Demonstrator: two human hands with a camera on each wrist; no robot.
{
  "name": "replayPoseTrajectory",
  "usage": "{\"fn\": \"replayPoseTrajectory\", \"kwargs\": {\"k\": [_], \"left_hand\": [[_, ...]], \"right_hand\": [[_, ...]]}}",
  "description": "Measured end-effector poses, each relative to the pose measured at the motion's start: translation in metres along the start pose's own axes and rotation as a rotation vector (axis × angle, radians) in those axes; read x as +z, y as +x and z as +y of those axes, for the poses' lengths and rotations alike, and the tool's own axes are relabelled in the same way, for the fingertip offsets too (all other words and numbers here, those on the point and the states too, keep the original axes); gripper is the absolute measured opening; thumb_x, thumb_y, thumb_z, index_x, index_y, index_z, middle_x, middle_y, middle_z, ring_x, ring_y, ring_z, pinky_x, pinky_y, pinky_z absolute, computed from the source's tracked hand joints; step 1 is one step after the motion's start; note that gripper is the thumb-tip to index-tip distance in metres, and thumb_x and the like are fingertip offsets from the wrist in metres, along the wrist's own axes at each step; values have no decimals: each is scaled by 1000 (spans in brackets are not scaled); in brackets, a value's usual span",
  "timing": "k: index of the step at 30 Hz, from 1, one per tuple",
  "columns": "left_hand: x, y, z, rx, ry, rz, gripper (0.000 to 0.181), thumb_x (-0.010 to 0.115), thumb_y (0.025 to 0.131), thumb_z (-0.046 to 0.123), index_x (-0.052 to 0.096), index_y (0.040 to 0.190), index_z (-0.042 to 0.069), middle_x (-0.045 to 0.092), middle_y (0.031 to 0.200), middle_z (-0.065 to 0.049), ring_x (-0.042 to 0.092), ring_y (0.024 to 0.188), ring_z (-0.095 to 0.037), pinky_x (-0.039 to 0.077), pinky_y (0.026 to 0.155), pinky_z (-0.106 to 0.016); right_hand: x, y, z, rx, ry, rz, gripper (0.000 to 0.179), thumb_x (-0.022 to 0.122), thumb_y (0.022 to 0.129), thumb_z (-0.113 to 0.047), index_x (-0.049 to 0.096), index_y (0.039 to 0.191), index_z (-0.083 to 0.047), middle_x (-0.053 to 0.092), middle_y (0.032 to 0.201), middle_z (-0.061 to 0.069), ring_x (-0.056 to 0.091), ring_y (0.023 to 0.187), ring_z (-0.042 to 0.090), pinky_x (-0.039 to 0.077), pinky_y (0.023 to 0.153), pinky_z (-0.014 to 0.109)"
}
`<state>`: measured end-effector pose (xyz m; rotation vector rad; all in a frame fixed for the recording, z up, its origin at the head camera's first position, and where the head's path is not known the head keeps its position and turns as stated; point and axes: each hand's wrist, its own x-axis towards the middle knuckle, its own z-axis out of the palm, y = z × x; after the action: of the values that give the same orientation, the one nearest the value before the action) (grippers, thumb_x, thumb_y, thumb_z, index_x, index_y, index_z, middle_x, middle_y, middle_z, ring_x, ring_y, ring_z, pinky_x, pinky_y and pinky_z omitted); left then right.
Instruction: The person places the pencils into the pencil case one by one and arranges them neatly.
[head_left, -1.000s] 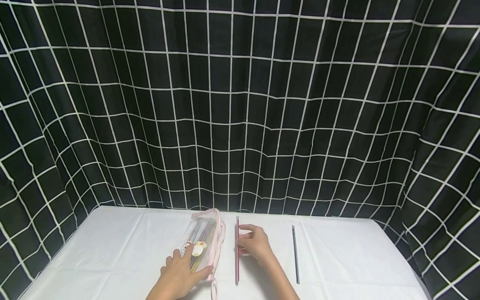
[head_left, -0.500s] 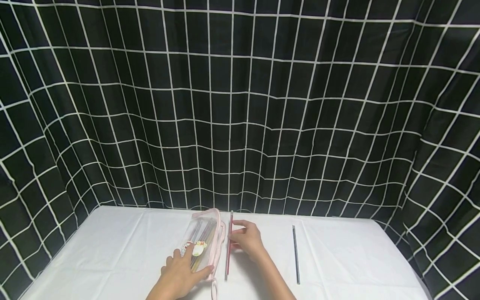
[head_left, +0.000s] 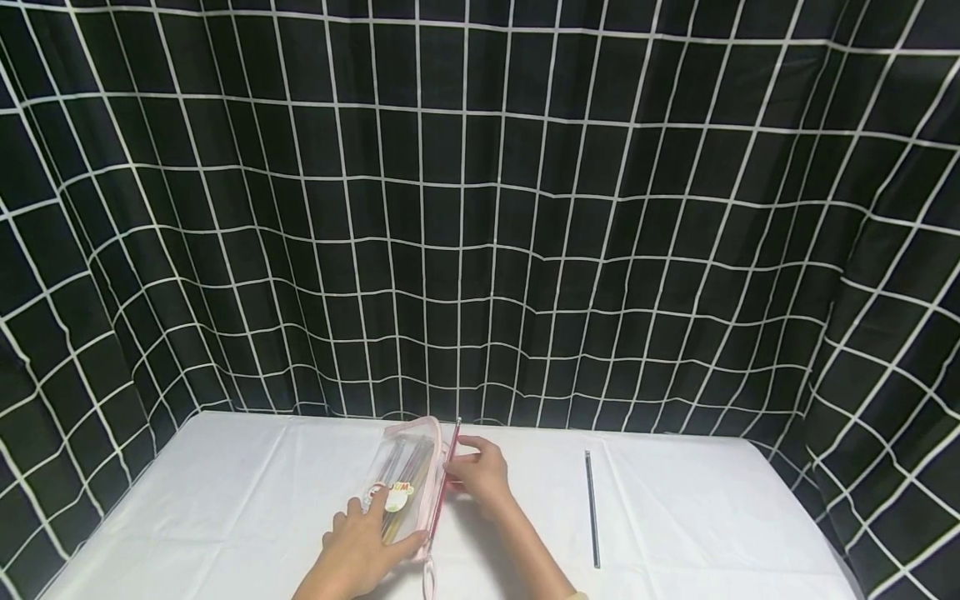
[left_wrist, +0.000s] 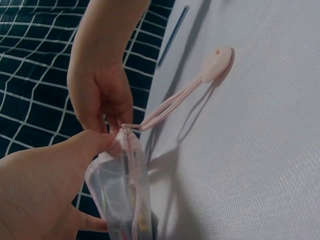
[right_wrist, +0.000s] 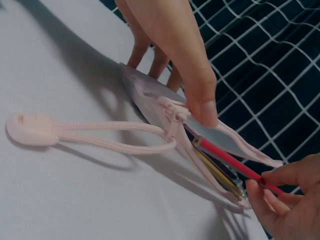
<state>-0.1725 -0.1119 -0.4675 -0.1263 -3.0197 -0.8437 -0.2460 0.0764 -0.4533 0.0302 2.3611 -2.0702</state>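
Observation:
A clear pencil case (head_left: 411, 479) with pink trim and a cartoon label lies on the white table, several pencils inside. My left hand (head_left: 358, 550) holds its near end, thumb at the zipper edge and fingers spread over the clear side. Between thumb and fingers, my right hand (head_left: 480, 475) pinches a red pencil (right_wrist: 225, 159) along the case's right edge. In the right wrist view the zipper gapes open, and the pencil's blunt near end lies at the opening, above a yellow pencil (right_wrist: 217, 172) inside. The zipper's pink cord pull (left_wrist: 172, 105) trails onto the table.
A dark pencil (head_left: 592, 508) lies by itself on the white table (head_left: 697, 517), right of my right forearm. Behind the table and at both sides hangs a black curtain (head_left: 480, 250) with a white grid.
My right hand has carried the red pencil leftward to the case's zipper edge, tilting it in line with the case. My left hand and the dark pencil have stayed put.

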Motion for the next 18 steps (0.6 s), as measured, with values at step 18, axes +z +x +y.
{"fn": "replayPoseTrajectory", "kwargs": {"k": [18], "left_hand": [[0, 0, 0, -8, -5, -11, 95, 73, 89, 64, 48, 152, -2, 53, 127, -36, 56, 113, -54, 46, 89, -72]], "right_hand": [[24, -4, 8, 22, -33, 65, 60, 69, 81, 6, 57, 139, 13, 74, 92, 18, 73, 69, 15, 62, 65, 29]]}}
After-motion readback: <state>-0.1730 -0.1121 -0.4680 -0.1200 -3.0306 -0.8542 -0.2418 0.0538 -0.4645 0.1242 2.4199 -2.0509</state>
